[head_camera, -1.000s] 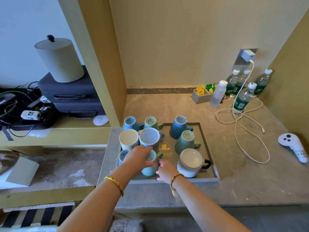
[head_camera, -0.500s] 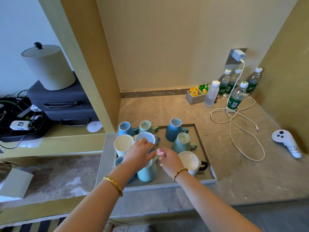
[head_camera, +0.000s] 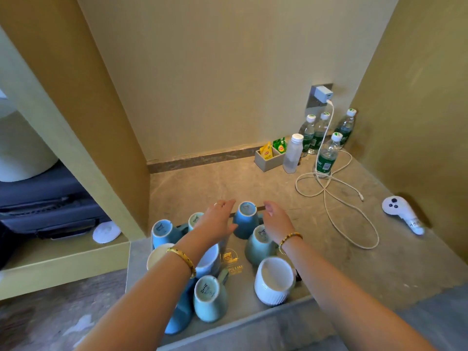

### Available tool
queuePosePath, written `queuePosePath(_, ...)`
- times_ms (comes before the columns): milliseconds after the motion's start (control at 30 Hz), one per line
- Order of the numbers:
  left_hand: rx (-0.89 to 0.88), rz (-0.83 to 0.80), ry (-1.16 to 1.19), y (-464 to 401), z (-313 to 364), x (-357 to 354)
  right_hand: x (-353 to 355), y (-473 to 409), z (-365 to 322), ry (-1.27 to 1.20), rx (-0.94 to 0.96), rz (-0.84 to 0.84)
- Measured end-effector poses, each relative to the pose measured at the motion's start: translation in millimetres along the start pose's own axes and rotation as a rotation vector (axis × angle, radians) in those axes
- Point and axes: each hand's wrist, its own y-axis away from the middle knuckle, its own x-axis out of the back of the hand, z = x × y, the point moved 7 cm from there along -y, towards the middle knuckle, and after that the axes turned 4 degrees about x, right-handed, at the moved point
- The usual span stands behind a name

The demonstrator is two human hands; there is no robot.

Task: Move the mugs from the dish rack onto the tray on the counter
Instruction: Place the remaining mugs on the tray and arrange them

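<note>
Eight ceramic mugs sit on a dark rectangular tray [head_camera: 235,297] on the stone counter [head_camera: 354,262]. An upside-down dark blue mug [head_camera: 245,220] stands between the left hand [head_camera: 217,221] and right hand [head_camera: 276,219], both with fingers extended, gripping nothing.

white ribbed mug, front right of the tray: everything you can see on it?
The white ribbed mug stands upright at the tray's near right corner, mouth up and apparently empty. It looks like glazed ceramic: the lower outer wall carries vertical ribs, the upper band and inside are smooth. A dark handle peeks out on its right side, mostly hidden. Neither hand touches it; the right forearm passes just beside it. A green upside-down mug sits just behind.
</note>
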Motion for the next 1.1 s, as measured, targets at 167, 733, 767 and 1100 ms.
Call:
queuePosePath(167,0.030,-0.088,0.054,-25.8,1.8,-15.3,-3.7,-26.1,7.3,0.101,-0.071,-0.164)
queuePosePath(733,0.117,-0.060,-0.144,-61.0,-12.3,-29.7,-47.6,-57.9,8.3,0.554,0.115,-0.618)
queuePosePath(767,0.114,-0.051,-0.155,-60.0,-15.2,-27.4,-51.5,-56.9,7.5,0.545,0.113,-0.624)
queuePosePath(1100,0.157,0.042,-0.196,-48.4,-24.8,-22.9,-65.1,-51.5,3.7,0.439,0.072,-0.546)
